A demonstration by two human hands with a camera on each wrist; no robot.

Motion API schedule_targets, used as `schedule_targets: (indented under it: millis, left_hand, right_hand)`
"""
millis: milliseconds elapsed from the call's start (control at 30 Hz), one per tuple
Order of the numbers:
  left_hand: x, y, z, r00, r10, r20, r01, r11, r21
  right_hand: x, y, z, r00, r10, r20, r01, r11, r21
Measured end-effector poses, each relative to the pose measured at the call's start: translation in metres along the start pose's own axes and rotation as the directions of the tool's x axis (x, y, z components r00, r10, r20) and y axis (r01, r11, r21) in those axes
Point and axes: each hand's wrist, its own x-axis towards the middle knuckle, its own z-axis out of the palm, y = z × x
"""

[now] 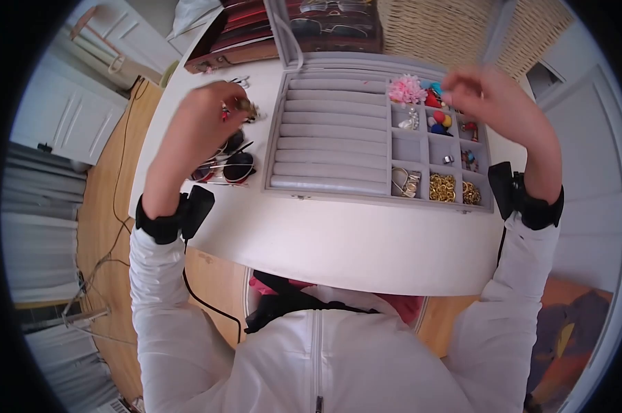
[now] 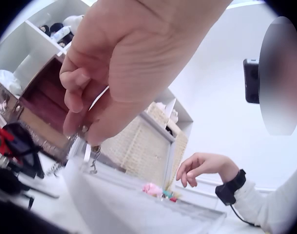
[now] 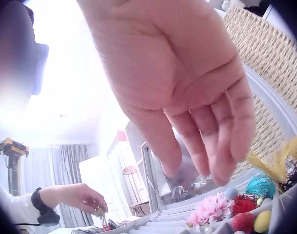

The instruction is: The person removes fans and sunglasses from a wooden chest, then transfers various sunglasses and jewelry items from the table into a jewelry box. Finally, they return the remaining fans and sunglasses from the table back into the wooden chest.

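My left hand (image 1: 195, 124) is raised over the left part of the white table and pinches a fine metal chain (image 2: 94, 161) between thumb and fingers. Its end, with a small clasp, dangles below the fingertips in the left wrist view. To the right stands a grey jewelry box (image 1: 352, 196) with its lid up. Above its back right compartments hovers my right hand (image 1: 493, 100), fingers loosely bent and holding nothing. Below that hand are a pink flower (image 3: 211, 209), a teal tassel (image 3: 260, 186) and a red pom-pom (image 3: 243, 223).
Several sunglasses (image 1: 239, 166) lie on the table (image 1: 324, 248) below my left hand. Behind stands an opened brown case (image 1: 256, 60) holding eyeglasses. Gold chains (image 1: 442, 188) fill front compartments of the box. Woven wicker (image 1: 428, 34) rises behind it.
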Motion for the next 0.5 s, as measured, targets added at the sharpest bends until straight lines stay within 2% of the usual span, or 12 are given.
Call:
schedule_targets:
  millis: [33, 67, 100, 133, 167, 233, 267, 300, 367, 400, 467, 500]
  left_hand:
    - [0.004, 0.010, -0.011, 0.996, -0.024, -0.082, 0.021, 0.999, -0.043]
    - [0.007, 0.018, -0.017, 0.985, -0.055, -0.166, 0.040, 0.995, -0.090]
    - [0.011, 0.028, -0.018, 0.985, -0.046, -0.168, 0.032, 0.996, -0.089]
    - [0.017, 0.041, -0.016, 0.982, 0.019, -0.187, -0.049, 0.986, -0.158]
    - [0.022, 0.054, -0.010, 0.974, 0.081, -0.210, -0.129, 0.965, -0.226]
    - [0.033, 0.081, 0.003, 0.948, 0.223, -0.229, -0.286, 0.912, -0.294]
    - [0.039, 0.091, 0.012, 0.945, 0.241, -0.223, -0.312, 0.869, -0.384]
    - [0.045, 0.101, 0.020, 0.943, 0.243, -0.226, -0.316, 0.866, -0.387]
    - [0.054, 0.117, 0.032, 0.952, 0.275, -0.133, -0.306, 0.852, -0.425]
    - [0.056, 0.121, 0.038, 0.951, 0.277, -0.137, -0.309, 0.849, -0.428]
    - [0.059, 0.125, 0.052, 0.956, 0.278, -0.091, -0.289, 0.848, -0.445]
    - [0.059, 0.125, 0.058, 0.956, 0.281, -0.089, -0.291, 0.847, -0.445]
  right_hand:
    - [0.000, -0.003, 0.001, 0.978, -0.117, -0.170, 0.121, 0.993, 0.016]
    - [0.001, -0.005, 0.003, 0.977, -0.111, -0.180, 0.117, 0.993, 0.018]
    - [0.003, -0.007, 0.007, 0.963, -0.171, -0.209, 0.196, 0.975, 0.107]
    - [0.004, -0.010, 0.010, 0.944, -0.226, -0.242, 0.275, 0.943, 0.190]
    - [0.005, -0.014, 0.015, 0.943, -0.222, -0.246, 0.271, 0.945, 0.185]
    - [0.006, -0.023, 0.025, 0.897, -0.376, -0.232, 0.430, 0.864, 0.264]
    - [0.006, -0.023, 0.030, 0.899, -0.384, -0.210, 0.437, 0.827, 0.355]
    - [0.006, -0.022, 0.028, 0.900, -0.383, -0.210, 0.435, 0.829, 0.351]
    - [0.009, -0.017, 0.020, 0.906, -0.421, 0.039, 0.377, 0.848, 0.373]
    - [0.009, -0.014, 0.017, 0.908, -0.418, 0.040, 0.375, 0.850, 0.369]
    - [0.010, -0.005, 0.014, 0.926, -0.317, 0.204, 0.215, 0.888, 0.406]
    - [0.012, -0.002, 0.016, 0.927, -0.316, 0.201, 0.214, 0.888, 0.407]
